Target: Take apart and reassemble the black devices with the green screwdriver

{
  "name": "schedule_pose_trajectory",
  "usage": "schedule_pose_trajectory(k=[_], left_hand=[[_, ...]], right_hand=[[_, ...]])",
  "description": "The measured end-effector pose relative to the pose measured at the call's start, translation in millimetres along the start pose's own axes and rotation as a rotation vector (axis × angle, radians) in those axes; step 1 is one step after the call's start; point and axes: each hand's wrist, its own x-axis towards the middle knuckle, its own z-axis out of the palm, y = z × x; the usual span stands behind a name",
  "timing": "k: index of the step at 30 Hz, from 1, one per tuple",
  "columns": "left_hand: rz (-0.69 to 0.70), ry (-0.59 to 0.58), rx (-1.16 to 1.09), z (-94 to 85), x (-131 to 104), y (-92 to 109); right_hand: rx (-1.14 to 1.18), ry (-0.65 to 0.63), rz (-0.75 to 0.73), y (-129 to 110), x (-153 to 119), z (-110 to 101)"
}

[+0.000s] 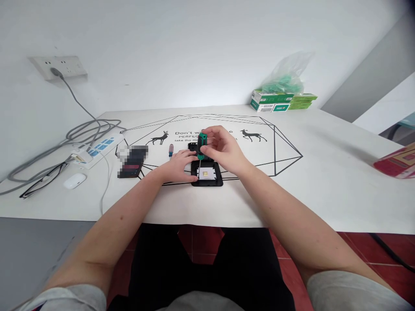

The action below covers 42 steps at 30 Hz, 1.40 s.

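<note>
A small black plastic case (207,182) lies in front of me, with a white insert (210,173) in it that bears a small yellowish square. My right hand (223,147) grips a green-and-black screwdriver (202,142) by its handle, upright. Its thin shaft points down to the left side of the insert; whether the tip sits in a screw is too small to tell. My left hand (177,167) holds the case's left side, thumb near the lower corner and fingers spread toward the top. Another black part (193,147) shows behind the case, partly covered by my hands.
A second, smaller screwdriver (171,150) and a phone (134,162) lie to the left. Farther left are a power strip (103,149), coiled cable, glasses (43,179) and a white mouse (75,181). Green-and-white boxes (272,101) stand back right; a red box (397,162) sits at the right edge.
</note>
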Motion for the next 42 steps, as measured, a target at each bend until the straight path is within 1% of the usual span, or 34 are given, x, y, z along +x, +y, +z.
schedule_pose_trajectory(k=[3,5,8,12,14,16,20,24,27,30,34,37,40,42], left_hand=[[-0.002,-0.002,-0.008,0.3,0.3,-0.4],[-0.012,-0.006,-0.008,0.6,0.3,-1.0],[-0.026,-0.008,-0.002,1.2,0.1,-2.3],[-0.009,0.01,-0.012,1.6,-0.3,-2.9],[-0.005,0.011,-0.013,1.3,-0.4,-2.5],[-0.003,0.008,-0.009,0.7,-0.4,-2.0],[0.007,0.004,-0.003,0.1,0.0,-1.5],[-0.005,0.011,-0.006,1.6,-0.3,-2.0],[0.012,0.047,-0.048,2.1,-1.3,-2.4],[0.064,0.092,-0.109,0.6,-1.8,-2.1],[0.103,0.162,-0.124,-1.6,0.5,-1.7],[0.043,0.221,-0.053,-0.1,4.3,-5.8],[-0.099,0.328,0.056,3.6,9.1,-15.3],[-0.206,0.382,0.097,6.0,11.9,-23.2]], right_hand=[[0.112,-0.003,0.095,-3.1,-1.2,2.4],[0.153,-0.018,0.113,-4.0,-1.9,3.6],[0.124,-0.047,0.067,-3.7,-1.8,3.3],[-0.106,0.0,-0.055,0.1,0.6,-1.5],[-0.189,0.025,-0.093,2.0,1.6,-3.6],[-0.175,0.022,-0.094,2.5,1.7,-4.1],[-0.06,0.005,-0.042,0.8,0.3,-0.6],[-0.008,0.086,-0.007,2.9,1.0,2.3],[0.013,0.17,-0.04,6.5,3.1,2.0],[-0.007,0.246,-0.078,9.0,4.5,1.1],[-0.05,0.274,-0.115,12.5,4.4,1.5],[-0.102,0.32,-0.142,15.8,4.3,0.9],[-0.165,0.382,-0.171,16.4,4.9,-1.3],[-0.187,0.388,-0.17,15.0,5.2,-2.5]])
